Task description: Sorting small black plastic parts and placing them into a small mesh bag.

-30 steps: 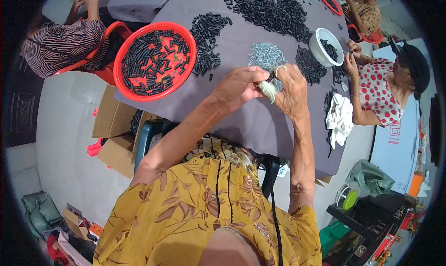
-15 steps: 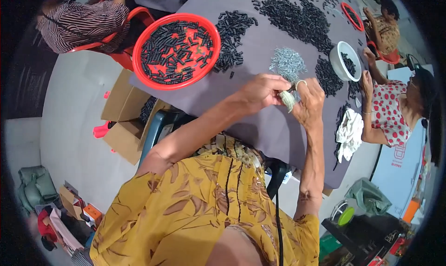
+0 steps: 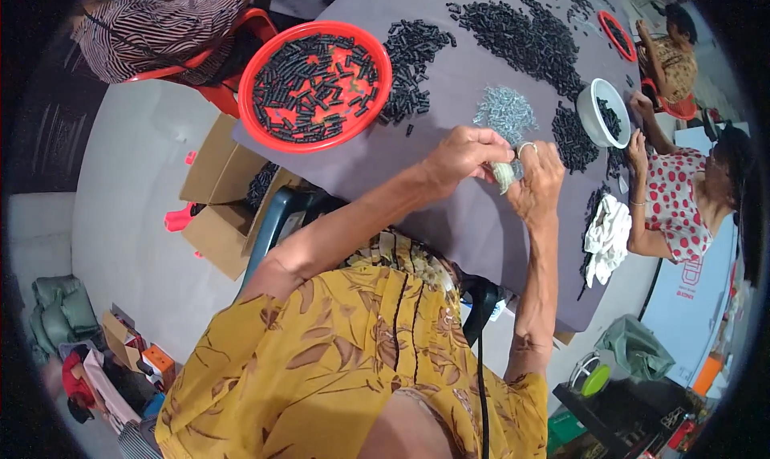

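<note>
Pinching together over the grey table cloth [image 3: 449, 218], the left hand [image 3: 459, 156] and right hand [image 3: 536, 182] share one small pale object [image 3: 503, 174] — whitish-green, rounded, too small to tell its kind. Left fingers are curled shut on its near side; the right hand, a ring on one finger, closes on the other side. Just beyond the knuckles lies a heap of small silver metal pieces [image 3: 504, 112], and past that, spreads of black tube pieces [image 3: 525, 38]. A red basket [image 3: 314, 86] full of the same black pieces sits to the left, overhanging the table's edge. A white bowl [image 3: 603, 112] stands to the right, near another person's hand. Between the hands and the near table edge the cloth lies bare — a white rag [image 3: 606, 236] at its right edge.
</note>
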{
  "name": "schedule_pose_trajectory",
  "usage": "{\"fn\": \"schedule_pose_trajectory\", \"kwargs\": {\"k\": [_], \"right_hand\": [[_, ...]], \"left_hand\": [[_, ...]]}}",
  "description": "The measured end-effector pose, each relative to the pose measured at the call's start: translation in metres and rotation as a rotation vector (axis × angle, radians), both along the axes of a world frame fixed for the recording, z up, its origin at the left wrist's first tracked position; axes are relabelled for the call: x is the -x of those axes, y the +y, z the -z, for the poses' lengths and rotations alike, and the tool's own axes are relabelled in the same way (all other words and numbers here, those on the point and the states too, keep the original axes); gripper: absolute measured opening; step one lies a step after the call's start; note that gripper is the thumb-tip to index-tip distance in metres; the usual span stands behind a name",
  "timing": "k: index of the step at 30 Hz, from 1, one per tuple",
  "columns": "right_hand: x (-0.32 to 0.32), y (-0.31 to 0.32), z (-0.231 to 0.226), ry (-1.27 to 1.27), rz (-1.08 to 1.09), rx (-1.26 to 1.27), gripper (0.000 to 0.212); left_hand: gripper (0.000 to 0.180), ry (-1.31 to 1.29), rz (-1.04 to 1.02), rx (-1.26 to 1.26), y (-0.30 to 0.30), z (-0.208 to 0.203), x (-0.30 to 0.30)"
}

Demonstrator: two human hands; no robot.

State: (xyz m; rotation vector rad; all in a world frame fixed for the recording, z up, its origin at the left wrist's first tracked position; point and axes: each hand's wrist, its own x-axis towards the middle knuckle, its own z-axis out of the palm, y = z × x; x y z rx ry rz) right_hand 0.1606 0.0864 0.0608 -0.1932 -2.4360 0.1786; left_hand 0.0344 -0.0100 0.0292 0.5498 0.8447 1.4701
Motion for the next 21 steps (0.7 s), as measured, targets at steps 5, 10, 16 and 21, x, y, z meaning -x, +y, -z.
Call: {"fn": "schedule_pose_trajectory", "kwargs": {"k": [5, 10, 16, 21], "right_hand": [[-0.002, -0.001, 0.008, -0.087, 0.048, 0.06, 0.03], [-0.004, -0.008, 0.007, -0.117, 0.138, 0.178, 0.031], [-0.008, -0.018, 0.031, -0.179, 0.125, 0.307, 0.025], [-0.006, -0.025, 0.045, -0.294, 0.1, 0.383, 0.017]], "left_hand": [[0.017, 0.122, -0.052, -0.005, 0.001, 0.011, 0.006], [0.016, 0.357, -0.296, 0.091, -0.002, 0.004, 0.029], [0.018, 0.885, -0.392, 0.041, -0.043, 0.027, 0.09], [0.016, 1.263, -0.508, 0.283, -0.067, 0.015, 0.115]]}}
